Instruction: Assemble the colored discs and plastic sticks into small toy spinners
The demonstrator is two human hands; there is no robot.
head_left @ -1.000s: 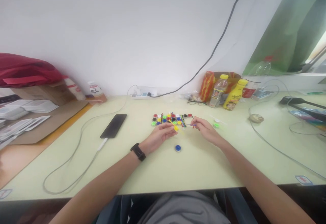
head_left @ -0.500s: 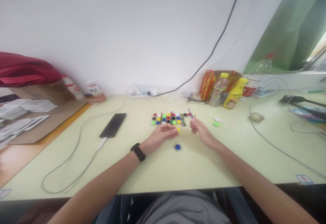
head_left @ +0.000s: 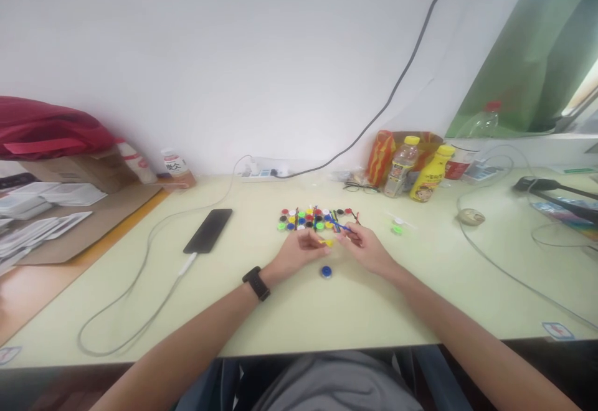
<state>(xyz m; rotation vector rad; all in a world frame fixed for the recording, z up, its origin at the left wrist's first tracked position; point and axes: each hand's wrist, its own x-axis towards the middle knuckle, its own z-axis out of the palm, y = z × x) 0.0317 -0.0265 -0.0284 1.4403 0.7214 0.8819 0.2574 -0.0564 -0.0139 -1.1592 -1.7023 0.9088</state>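
Observation:
In the head view, my left hand (head_left: 298,253), with a black watch on its wrist, pinches a small yellow piece (head_left: 329,243) between thumb and fingers. Just to its right, my right hand (head_left: 368,250) is closed on a thin blue stick (head_left: 339,226) that points up and left. The fingertips of both hands are close together. Beyond them lie rows of coloured round discs (head_left: 301,215), with several thin sticks (head_left: 335,221) lying across them. A single blue disc (head_left: 326,271) rests on the table nearer to me. My fingers hide parts of the held pieces.
A phone (head_left: 208,231) with a white charging cable lies to the left. On the right are a small green-and-white piece (head_left: 397,229) and a rounded beige object (head_left: 471,217). Bottles (head_left: 430,174), glasses (head_left: 361,187) and a power strip (head_left: 261,174) stand or lie near the wall.
My right hand has moved left, towards my left hand, and the blue stick has tilted from near upright to leaning left. My left hand still pinches the yellow piece.

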